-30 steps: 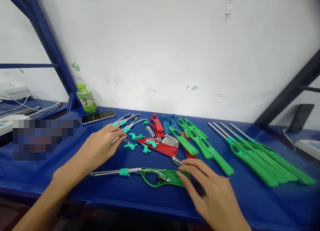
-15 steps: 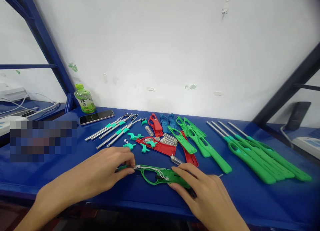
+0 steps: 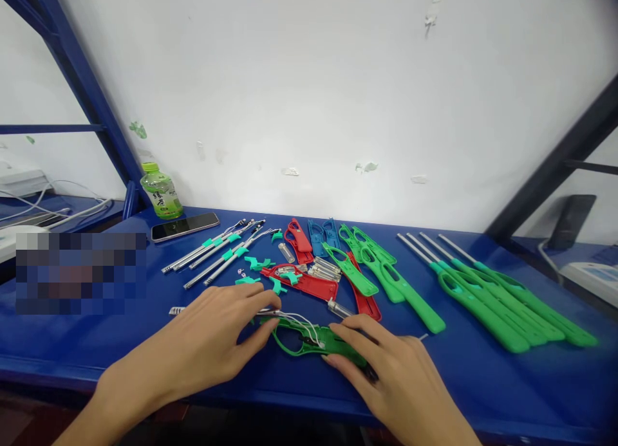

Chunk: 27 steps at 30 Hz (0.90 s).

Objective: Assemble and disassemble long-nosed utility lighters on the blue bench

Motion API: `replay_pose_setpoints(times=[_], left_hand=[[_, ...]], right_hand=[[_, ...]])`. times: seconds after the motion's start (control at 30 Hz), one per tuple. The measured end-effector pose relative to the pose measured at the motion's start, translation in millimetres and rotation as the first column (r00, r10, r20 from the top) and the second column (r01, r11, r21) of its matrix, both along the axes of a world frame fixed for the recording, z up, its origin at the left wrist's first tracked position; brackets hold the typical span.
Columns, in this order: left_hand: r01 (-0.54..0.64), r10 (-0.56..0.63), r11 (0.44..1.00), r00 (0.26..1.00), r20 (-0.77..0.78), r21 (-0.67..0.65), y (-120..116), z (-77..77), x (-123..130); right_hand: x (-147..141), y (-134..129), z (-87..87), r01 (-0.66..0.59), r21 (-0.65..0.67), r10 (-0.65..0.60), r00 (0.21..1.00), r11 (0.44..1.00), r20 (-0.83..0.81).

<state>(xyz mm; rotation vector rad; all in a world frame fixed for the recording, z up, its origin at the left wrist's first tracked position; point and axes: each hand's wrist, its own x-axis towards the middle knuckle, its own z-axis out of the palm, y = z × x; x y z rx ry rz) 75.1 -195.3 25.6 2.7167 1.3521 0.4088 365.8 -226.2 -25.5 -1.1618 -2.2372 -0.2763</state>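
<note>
My left hand (image 3: 226, 336) pinches the metal tube (image 3: 176, 311) of a long-necked lighter, its slotted end showing past the wrist. Thin white wires (image 3: 306, 324) run from it into an open green lighter shell (image 3: 333, 344), lying with its inside up near the table's front. Fingers of my right hand (image 3: 386, 362) grip that shell's handle end. Beneath the right palm a dark rod-like thing (image 3: 371, 372) is mostly hidden. Just behind the shell lies a clear fuel tank (image 3: 339, 309). Teal triggers (image 3: 259, 263) and a red shell half (image 3: 313, 285) lie beyond.
Metal tubes with wires (image 3: 212, 250) lie at the left, near a phone (image 3: 186, 227) and a green bottle (image 3: 161, 192). Several green lighters (image 3: 497, 304) lie at the right. Green shell halves (image 3: 410, 298) and blue ones (image 3: 323, 237) are at the back, before the white wall.
My left hand has shifted right and turned, and the metal tube has moved with it, its far end now showing. The right hand stays on the green shell.
</note>
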Motion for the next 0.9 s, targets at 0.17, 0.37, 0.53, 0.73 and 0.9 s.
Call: replay_pose_setpoints(times=[0.17, 0.37, 0.53, 0.73, 0.9], left_hand=[[0.026, -0.027, 0.999, 0.999, -0.044, -0.031, -0.1, 2.5, 13.8], [0.043, -0.044, 0.999, 0.998, -0.05, -0.025, -1.0, 0.2, 17.7], [0.079, -0.082, 0.996, 0.994, -0.068, -0.044, -0.6, 0.5, 15.7], [0.047, -0.046, 0.999, 0.998, 0.034, -0.007, -0.5, 17.1, -1.2], [-0.16, 0.13, 0.975, 0.974, 0.185, 0.157, 13.7, 26.3, -32.6]], right_hand=[[0.0, -0.6, 0.4, 0.002, -0.005, -0.002, 1.0, 1.0, -0.006], [-0.5, -0.2, 1.2, -0.014, -0.007, 0.014, 1.0, 1.0, -0.01], [-0.5, 0.4, 1.6, -0.014, -0.005, 0.014, 1.0, 1.0, -0.01], [-0.5, 1.3, 0.8, -0.016, -0.003, 0.016, 1.0, 1.0, -0.003], [-0.4, 1.4, 0.0, -0.013, 0.002, 0.013, 1.0, 1.0, -0.01]])
